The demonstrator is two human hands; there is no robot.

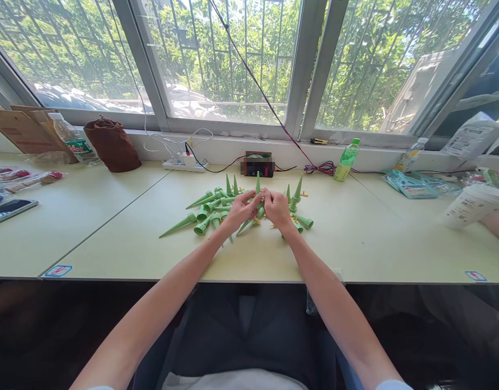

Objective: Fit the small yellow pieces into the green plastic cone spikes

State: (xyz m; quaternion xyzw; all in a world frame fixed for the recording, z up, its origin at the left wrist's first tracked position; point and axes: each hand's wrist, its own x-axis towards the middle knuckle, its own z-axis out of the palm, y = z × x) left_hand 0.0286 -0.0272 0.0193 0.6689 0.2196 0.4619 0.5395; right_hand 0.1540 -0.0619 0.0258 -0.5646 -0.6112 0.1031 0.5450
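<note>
Over the middle of the table (363, 244), my left hand (243, 209) and my right hand (276, 207) meet with bent, closed fingers. A pointed green plastic spike (258, 182) stands upright from between them, its lower end hidden by the fingers. Where the fingertips come together is a small pale piece, too little to make out. Many loose green spikes (178, 225) lie in a heap to the left of and beneath the hands. To the right, a green spike (297, 194) stands with a yellow crosspiece (304, 194) beside it. Small yellow pieces (256, 221) lie below the hands.
Behind the heap sits a dark device (257, 166), partly blurred out, with cables. A power strip (184, 164) and brown pouch (112, 145) are at left, near a phone (12, 211). A green bottle (347, 160), blue lanyards (414, 183) and a white cup (474, 206) are at right.
</note>
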